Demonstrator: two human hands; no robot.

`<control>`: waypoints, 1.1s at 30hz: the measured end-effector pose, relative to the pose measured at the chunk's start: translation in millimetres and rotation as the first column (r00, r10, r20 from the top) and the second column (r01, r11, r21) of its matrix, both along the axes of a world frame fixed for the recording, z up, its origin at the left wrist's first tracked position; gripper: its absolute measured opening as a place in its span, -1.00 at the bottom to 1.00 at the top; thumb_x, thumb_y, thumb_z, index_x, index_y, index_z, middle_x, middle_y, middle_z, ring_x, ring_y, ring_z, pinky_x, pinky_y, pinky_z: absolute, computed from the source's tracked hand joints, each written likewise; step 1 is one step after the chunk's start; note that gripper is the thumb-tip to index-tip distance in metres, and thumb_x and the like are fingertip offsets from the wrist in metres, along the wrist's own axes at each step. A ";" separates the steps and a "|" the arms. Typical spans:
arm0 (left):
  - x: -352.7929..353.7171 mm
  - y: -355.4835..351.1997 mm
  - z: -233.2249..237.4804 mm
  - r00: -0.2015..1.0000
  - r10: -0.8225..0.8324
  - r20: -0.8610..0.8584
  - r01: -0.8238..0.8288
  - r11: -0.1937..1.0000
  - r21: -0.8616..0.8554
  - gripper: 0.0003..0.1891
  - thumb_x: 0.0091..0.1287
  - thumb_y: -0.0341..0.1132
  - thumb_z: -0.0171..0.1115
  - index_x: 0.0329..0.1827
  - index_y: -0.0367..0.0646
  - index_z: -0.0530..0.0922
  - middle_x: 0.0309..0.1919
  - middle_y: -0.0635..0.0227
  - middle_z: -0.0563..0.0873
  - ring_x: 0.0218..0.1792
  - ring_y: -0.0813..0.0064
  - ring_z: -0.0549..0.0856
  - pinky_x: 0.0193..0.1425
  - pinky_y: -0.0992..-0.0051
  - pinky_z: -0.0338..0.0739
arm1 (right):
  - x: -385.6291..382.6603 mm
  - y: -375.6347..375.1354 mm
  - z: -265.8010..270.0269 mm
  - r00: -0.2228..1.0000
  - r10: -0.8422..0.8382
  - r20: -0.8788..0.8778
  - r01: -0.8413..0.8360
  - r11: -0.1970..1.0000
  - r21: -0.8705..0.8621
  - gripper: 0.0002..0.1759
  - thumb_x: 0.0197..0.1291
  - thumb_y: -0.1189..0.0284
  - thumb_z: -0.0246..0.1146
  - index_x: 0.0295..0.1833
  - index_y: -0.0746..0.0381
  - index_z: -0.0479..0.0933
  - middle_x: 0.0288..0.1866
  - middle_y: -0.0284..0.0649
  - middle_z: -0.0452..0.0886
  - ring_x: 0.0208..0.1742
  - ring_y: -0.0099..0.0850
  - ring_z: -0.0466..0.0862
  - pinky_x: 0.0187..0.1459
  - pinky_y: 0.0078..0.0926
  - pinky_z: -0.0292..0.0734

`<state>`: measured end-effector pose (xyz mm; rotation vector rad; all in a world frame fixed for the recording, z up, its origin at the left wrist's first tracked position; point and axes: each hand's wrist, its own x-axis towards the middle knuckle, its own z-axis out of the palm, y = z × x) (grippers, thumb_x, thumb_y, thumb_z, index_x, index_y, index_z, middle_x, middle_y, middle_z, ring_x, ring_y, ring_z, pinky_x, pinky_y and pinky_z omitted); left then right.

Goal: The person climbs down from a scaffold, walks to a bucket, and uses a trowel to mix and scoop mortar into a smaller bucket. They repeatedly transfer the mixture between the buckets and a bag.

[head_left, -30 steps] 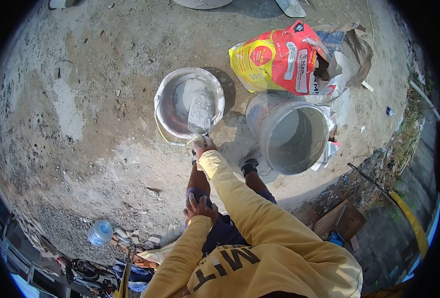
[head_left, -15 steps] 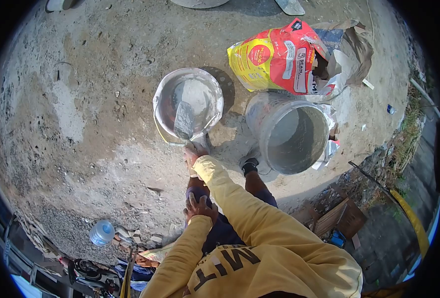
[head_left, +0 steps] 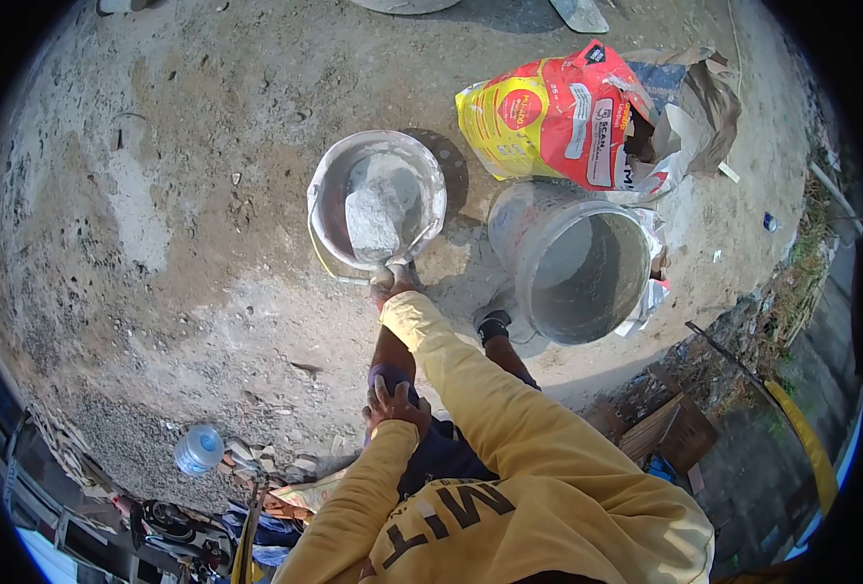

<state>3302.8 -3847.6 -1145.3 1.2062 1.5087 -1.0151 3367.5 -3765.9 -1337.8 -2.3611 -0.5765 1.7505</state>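
My right hand [head_left: 389,280] is closed around the handle of a trowel [head_left: 373,222] at the near rim of a white bucket [head_left: 317,209]. Over the bucket's opening, the trowel's blade looks pale grey and coated, perhaps carrying some mix. Grey material shows inside behind it. The bucket's wire handle with a yellowish strip hangs down its near left side. My left hand [head_left: 395,407] rests on my knee, fingers spread and holding nothing.
A larger tilted bucket [head_left: 521,263] with grey residue is right of the white one. Behind it lies a torn red and yellow bag [head_left: 563,117]. A water jug [head_left: 200,450] and stones are at lower left. Wooden boards [head_left: 667,428] lie at lower right.
The trowel blade has turned over the bucket, from dark and narrow to broad and pale. My right hand has rotated with it. My left hand stays on the knee.
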 end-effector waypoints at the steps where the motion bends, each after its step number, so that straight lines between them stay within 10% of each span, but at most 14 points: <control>1: 0.8 0.7 0.3 1.000 0.005 0.000 -0.005 1.000 0.000 -0.42 0.19 -0.02 0.11 0.30 0.04 0.42 0.48 0.00 0.08 0.48 -0.01 0.08 0.47 -0.02 0.03 | 3.0 4.1 4.5 0.997 -0.008 0.082 0.007 1.000 0.017 -0.39 0.01 0.31 0.30 0.24 0.16 0.40 0.09 0.01 0.58 0.05 -0.12 0.59 0.06 -0.27 0.49; 6: -2.0 -1.0 -0.9 1.000 0.020 0.006 -0.020 1.000 0.015 -0.43 0.18 -0.03 0.13 0.29 0.04 0.43 0.48 -0.01 0.09 0.48 -0.03 0.09 0.47 -0.03 0.02 | 33.9 48.1 56.4 0.999 0.023 0.025 -0.020 0.995 -0.102 -0.33 0.06 0.34 0.26 0.31 0.18 0.22 0.23 0.07 0.46 0.20 -0.02 0.53 -0.06 -0.06 0.53; 10: -3.2 -0.8 -0.8 1.000 0.018 0.009 -0.018 1.000 0.015 -0.42 0.18 -0.03 0.13 0.30 0.04 0.43 0.48 -0.01 0.08 0.48 -0.04 0.09 0.46 -0.03 0.02 | 28.1 24.7 1.8 0.917 0.233 0.325 -0.267 0.961 0.065 -0.24 0.06 0.38 0.27 0.40 0.20 0.16 0.17 0.03 0.51 0.20 -0.16 0.56 -0.06 -0.24 0.62; 13: -5.0 -2.5 -2.2 1.000 0.022 0.012 -0.022 1.000 0.002 -0.42 0.18 -0.03 0.14 0.29 0.04 0.44 0.48 -0.01 0.08 0.48 -0.05 0.09 0.47 -0.04 0.01 | 39.2 47.6 19.2 0.999 -0.048 -0.006 0.047 0.993 -0.111 -0.16 0.01 0.38 0.27 0.43 0.19 0.09 0.09 0.13 0.55 0.10 -0.02 0.59 0.03 -0.20 0.56; 16: -6.9 -5.0 -2.5 1.000 0.022 0.017 -0.022 1.000 0.012 -0.42 0.17 -0.03 0.14 0.28 0.04 0.44 0.47 -0.01 0.09 0.48 -0.05 0.09 0.47 -0.04 0.01 | 37.1 35.7 11.3 0.971 0.172 0.165 -0.164 0.985 -0.060 -0.19 0.03 0.30 0.25 0.41 0.17 0.11 0.16 0.11 0.53 0.06 0.01 0.62 0.05 -0.14 0.55; 33: -4.4 -8.5 -3.2 1.000 0.011 0.012 -0.012 1.000 0.029 -0.42 0.18 -0.01 0.11 0.30 0.04 0.43 0.48 0.00 0.08 0.47 -0.02 0.10 0.48 0.00 0.01 | 29.3 13.2 21.2 0.967 0.001 0.256 -0.027 0.995 0.098 -0.31 0.04 0.42 0.20 0.36 0.17 0.24 0.20 0.13 0.43 0.18 0.06 0.50 0.16 -0.15 0.46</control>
